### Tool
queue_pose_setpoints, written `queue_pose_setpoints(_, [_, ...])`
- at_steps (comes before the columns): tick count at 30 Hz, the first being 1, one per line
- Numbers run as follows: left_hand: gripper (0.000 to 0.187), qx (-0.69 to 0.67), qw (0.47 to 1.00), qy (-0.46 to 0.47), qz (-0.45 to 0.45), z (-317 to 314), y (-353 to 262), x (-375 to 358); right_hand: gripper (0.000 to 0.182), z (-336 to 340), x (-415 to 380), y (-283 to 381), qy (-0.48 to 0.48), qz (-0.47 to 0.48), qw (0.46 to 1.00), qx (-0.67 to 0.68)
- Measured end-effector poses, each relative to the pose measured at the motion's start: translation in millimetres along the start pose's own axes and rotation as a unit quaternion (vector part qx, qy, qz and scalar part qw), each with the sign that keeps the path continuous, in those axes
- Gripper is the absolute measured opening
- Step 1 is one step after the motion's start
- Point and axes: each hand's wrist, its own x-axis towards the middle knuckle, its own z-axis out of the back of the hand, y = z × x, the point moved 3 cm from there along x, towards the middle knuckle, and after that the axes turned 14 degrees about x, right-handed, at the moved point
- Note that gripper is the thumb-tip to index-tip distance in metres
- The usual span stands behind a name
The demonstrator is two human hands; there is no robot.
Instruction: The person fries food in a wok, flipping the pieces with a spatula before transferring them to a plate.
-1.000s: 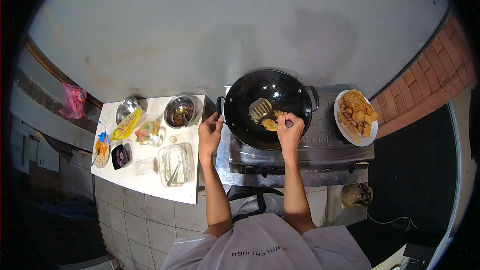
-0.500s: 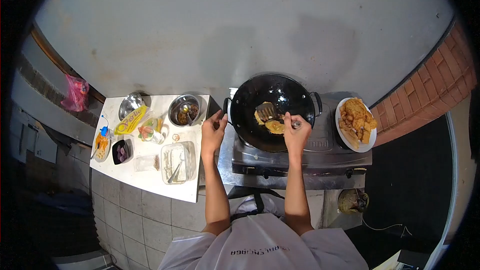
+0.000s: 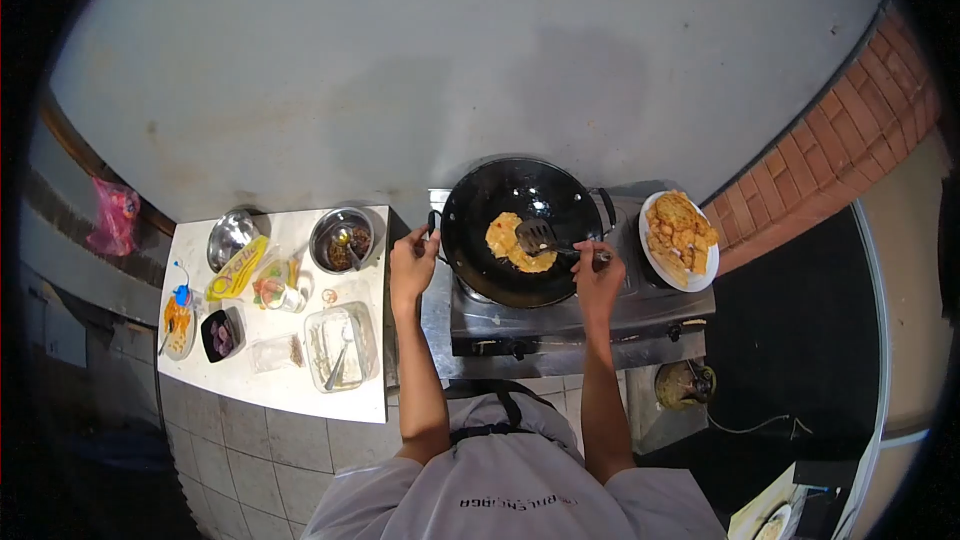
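My right hand (image 3: 600,275) is closed round the handle of a slotted spatula (image 3: 537,237). The spatula's dark head lies over a golden fritter (image 3: 503,233) in the black wok (image 3: 515,285), covering part of it. At the wok's left side, my left hand (image 3: 411,265) is closed on the black loop handle (image 3: 434,222). The wok sits over the left part of a steel gas stove (image 3: 580,320). To its right stands a white oval plate (image 3: 700,278) piled with fried pieces (image 3: 678,225).
On the white table (image 3: 230,390) at left are a steel bowl (image 3: 232,240), another bowl with a spoon (image 3: 342,240), a yellow packet (image 3: 237,270), a small black bowl (image 3: 221,335) and a glass container (image 3: 340,345). A grey wall (image 3: 480,60) rises behind the stove.
My left hand has come onto the wok's handle. The spatula has turned, and more of the fritter shows now, lying flatter. The whole view has shifted slightly.
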Motion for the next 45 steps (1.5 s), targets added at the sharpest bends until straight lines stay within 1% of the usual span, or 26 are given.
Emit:
queue_pose_setpoints(2, [0.041,0.006,1.000,0.012,-0.006,-2.3,4.5,2.7,0.019,0.3,-1.8,-0.3,0.003,-0.013,0.999,-0.031])
queue_pose_setpoints(6, [0.040,0.008,1.000,0.014,-0.013,-7.2,4.1,1.1,0.017,-8.4,-2.6,-12.3,-0.006,0.007,1.000,-0.017])
queue_pose_setpoints(8, [0.039,-0.022,0.999,0.009,-0.025,-12.5,8.5,2.4,0.017,-14.6,-4.2,-12.5,-0.027,-0.012,0.999,0.040])
queue_pose_setpoints(10, [0.040,-0.025,0.999,0.020,-0.023,-7.7,-0.5,-2.4,0.016,-17.9,-5.4,-15.8,-0.021,-0.005,1.000,0.014])
queue_pose_setpoints(12, [0.040,-0.034,0.999,0.014,-0.035,-5.6,-1.0,-6.8,0.015,-23.5,-8.3,-17.8,-0.007,-0.001,1.000,0.027])
queue_pose_setpoints(18, [0.038,-0.040,0.998,0.032,-0.022,0.3,9.0,-16.3,0.013,-41.4,-15.5,-28.4,-0.009,-0.001,0.999,0.052])
queue_pose_setpoints(19, [0.038,-0.050,0.998,0.030,-0.033,0.9,11.2,-17.1,0.013,-42.5,-17.5,-32.2,-0.010,-0.003,0.999,0.053])
queue_pose_setpoints(24, [0.039,-0.049,0.998,0.033,-0.029,9.4,22.3,-15.9,0.011,-40.2,-8.8,-21.0,0.018,0.058,0.998,-0.001])
queue_pose_setpoints(25, [0.040,-0.049,0.998,0.032,-0.028,10.8,23.4,-15.4,0.010,-36.8,-3.0,-11.5,0.034,0.080,0.995,-0.044])
queue_pose_setpoints(26, [0.040,-0.048,0.998,0.031,-0.029,11.9,24.6,-15.3,0.010,-30.3,3.5,-2.7,0.034,0.080,0.995,-0.042])
queue_pose_setpoints(28, [0.041,-0.060,0.996,0.055,-0.019,13.0,23.0,-16.4,0.012,-24.9,11.5,36.3,0.068,0.081,0.981,-0.160])
queue_pose_setpoints(29, [0.041,-0.059,0.996,0.061,-0.022,12.7,24.1,-15.9,0.012,-21.1,15.9,46.7,0.063,0.079,0.982,-0.161])
queue_pose_setpoints(31, [0.043,-0.019,0.997,0.060,-0.041,11.5,22.7,-13.1,0.016,-18.4,27.0,68.5,0.080,0.167,0.952,-0.242])
queue_pose_setpoints(32, [0.043,-0.021,0.997,0.061,-0.045,11.0,20.3,-12.2,0.016,-18.1,34.4,75.6,0.076,0.169,0.952,-0.243])
queue_pose_setpoints(34, [0.045,-0.033,0.996,0.079,-0.034,14.8,13.2,-11.3,0.019,-25.5,48.5,86.3,0.144,0.138,0.942,-0.269])
queue_pose_setpoints(35, [0.046,-0.022,0.995,0.086,-0.035,16.6,10.1,-10.0,0.021,-30.2,52.5,91.7,0.149,0.144,0.919,-0.336])
queue_pose_setpoints(36, [0.046,-0.023,0.995,0.087,-0.037,18.0,8.0,-8.6,0.021,-33.9,54.9,92.6,0.147,0.144,0.919,-0.337])
queue_pose_setpoints(38, [0.047,-0.008,0.996,0.076,-0.042,19.6,5.7,-6.3,0.021,-41.5,57.7,93.2,0.175,0.163,0.900,-0.363])
queue_pose_setpoints(39, [0.047,-0.011,0.996,0.077,-0.044,18.4,5.8,-5.4,0.022,-44.8,62.4,88.8,0.202,0.089,0.913,-0.343])
queue_pose_setpoints(41, [0.047,-0.023,0.997,0.071,-0.031,16.6,9.9,-2.0,0.023,-49.8,60.0,86.4,0.210,0.084,0.904,-0.363])
queue_pose_setpoints(42, [0.047,-0.024,0.997,0.072,-0.033,13.7,13.7,0.8,0.023,-50.3,57.6,83.4,0.221,0.077,0.895,-0.380])
queue_pose_setpoints(43, [0.047,-0.020,0.997,0.065,-0.043,10.8,17.5,2.7,0.024,-48.3,56.0,75.8,0.222,0.098,0.892,-0.382])
queue_pose_setpoints(45, [0.046,-0.016,0.997,0.058,-0.053,10.1,15.9,1.8,0.025,-47.0,57.6,68.1,0.232,0.081,0.892,-0.380])
